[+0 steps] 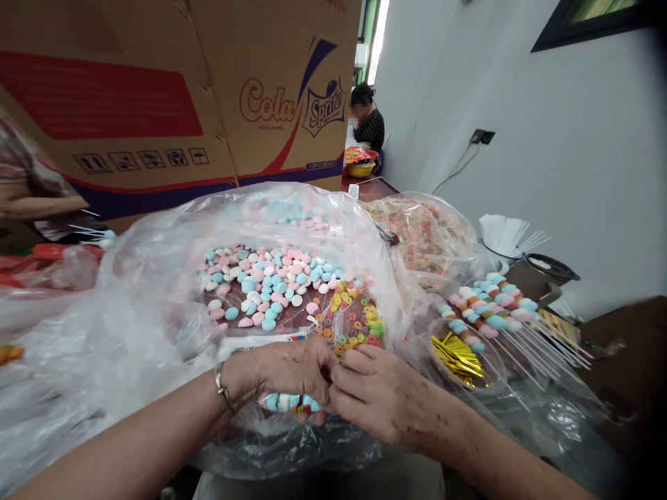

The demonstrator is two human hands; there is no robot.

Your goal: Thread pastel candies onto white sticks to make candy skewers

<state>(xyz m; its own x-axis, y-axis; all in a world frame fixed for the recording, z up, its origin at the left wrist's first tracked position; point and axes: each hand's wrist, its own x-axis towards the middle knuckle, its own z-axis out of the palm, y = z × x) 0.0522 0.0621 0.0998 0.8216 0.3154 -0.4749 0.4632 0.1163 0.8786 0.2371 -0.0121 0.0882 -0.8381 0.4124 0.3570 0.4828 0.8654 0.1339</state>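
Observation:
A wrapped candy skewer (292,403) with pale blue, white and darker pieces lies under my left hand (292,368), whose fingers are closed round it. My right hand (369,396) is closed in a pinch and meets my left hand at the skewer's right end; what its fingertips hold is hidden. Just beyond my hands, pink, blue and white candies (268,285) and ring-shaped colored candies (359,319) lie inside a large open clear plastic bag (156,236). At right, a round clear tub (495,378) holds gold twist ties (458,357).
Finished candy skewers (490,305) are piled at right, near a dark jug (552,267) and white sticks (503,232). Another clear bag (427,229) stands behind. A large cardboard box (219,83) blocks the back left. One person (369,125) sits far off; another's arm (42,205) shows at left.

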